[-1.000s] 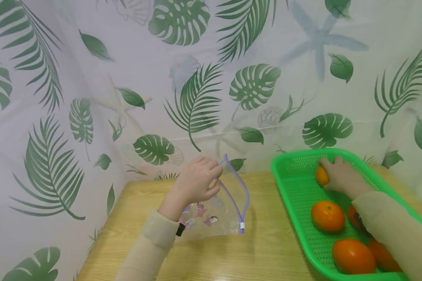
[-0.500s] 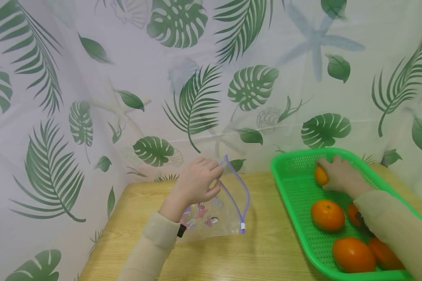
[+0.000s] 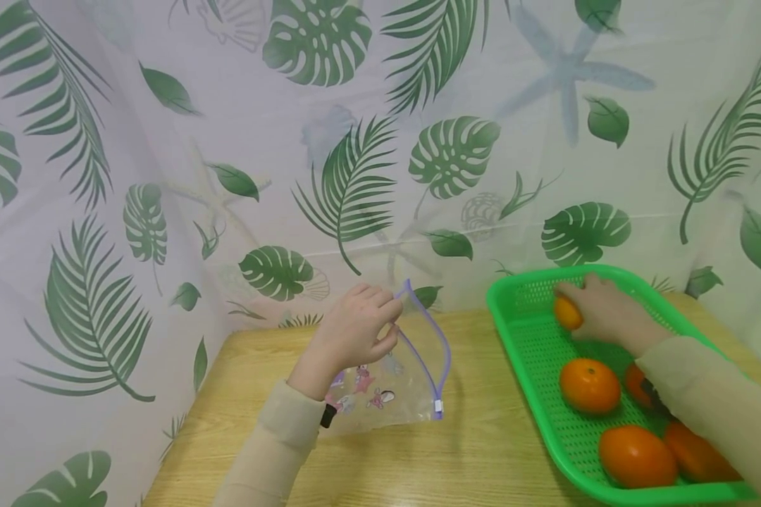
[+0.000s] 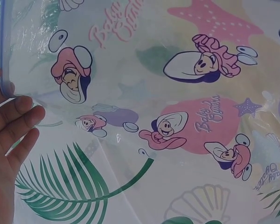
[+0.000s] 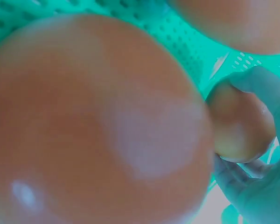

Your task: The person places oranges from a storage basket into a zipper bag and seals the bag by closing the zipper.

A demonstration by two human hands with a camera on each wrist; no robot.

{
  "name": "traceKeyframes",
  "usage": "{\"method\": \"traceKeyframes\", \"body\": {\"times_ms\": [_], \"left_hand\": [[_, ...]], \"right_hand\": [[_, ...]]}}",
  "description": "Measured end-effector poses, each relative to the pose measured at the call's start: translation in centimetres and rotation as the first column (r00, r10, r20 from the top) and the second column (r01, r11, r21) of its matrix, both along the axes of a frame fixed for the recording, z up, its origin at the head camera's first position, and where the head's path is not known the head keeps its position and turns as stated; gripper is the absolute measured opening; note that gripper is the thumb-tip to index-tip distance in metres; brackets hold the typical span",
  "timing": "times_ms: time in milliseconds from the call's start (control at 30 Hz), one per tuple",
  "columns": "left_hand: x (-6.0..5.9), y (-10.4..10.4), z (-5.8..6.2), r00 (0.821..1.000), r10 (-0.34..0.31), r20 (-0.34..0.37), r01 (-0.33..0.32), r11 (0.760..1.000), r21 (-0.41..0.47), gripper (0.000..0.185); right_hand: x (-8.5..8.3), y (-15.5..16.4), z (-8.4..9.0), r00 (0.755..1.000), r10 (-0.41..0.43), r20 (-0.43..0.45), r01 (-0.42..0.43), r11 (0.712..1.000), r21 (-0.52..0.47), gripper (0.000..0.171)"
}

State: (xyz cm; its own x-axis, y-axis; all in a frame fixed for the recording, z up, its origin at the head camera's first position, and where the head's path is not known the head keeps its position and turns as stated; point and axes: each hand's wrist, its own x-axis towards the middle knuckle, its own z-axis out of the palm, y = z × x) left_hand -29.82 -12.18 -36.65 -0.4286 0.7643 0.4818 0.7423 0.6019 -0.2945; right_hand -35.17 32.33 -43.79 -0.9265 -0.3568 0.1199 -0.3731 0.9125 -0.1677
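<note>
Right hand (image 3: pixel 609 317) curls its fingers round a small orange (image 3: pixel 567 313) at the 12 o'clock end of the green basket (image 3: pixel 533 366); four larger oranges lie toward 5 o'clock, the nearest (image 3: pixel 590 385) just beside the wrist. Left hand (image 3: pixel 355 331) pinches the purple-edged rim of the clear cartoon-print zip bag (image 3: pixel 393 387), holding its mouth up off the wooden surface (image 3: pixel 482 451) at the basket's 9 o'clock. A secure wrap under the fruit and a wide-held bag mouth would serve best.
</note>
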Motion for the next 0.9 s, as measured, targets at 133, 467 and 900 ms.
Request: {"method": "traceKeyframes", "body": {"times_ms": [133,467,900], "left_hand": [[0.0,0.0,0.0,1.000,0.003,-0.004,-0.003,1.000,-0.002,0.011],[0.0,0.2,-0.1,1.000,0.009,0.009,-0.009,1.000,-0.017,0.009],[0.0,0.3,-0.2,1.000,0.016,0.003,-0.016,1.000,-0.013,0.012]], "right_hand": [[0.2,-0.5,0.6,1.000,0.017,-0.010,-0.017,1.000,0.011,0.080],[1.0,-1.4,1.2,0.998,0.056,-0.038,-0.054,0.997,0.051,0.078],[2.3,-2.9,2.5,0.989,0.121,-0.084,-0.114,0.990,0.083,0.076]]}}
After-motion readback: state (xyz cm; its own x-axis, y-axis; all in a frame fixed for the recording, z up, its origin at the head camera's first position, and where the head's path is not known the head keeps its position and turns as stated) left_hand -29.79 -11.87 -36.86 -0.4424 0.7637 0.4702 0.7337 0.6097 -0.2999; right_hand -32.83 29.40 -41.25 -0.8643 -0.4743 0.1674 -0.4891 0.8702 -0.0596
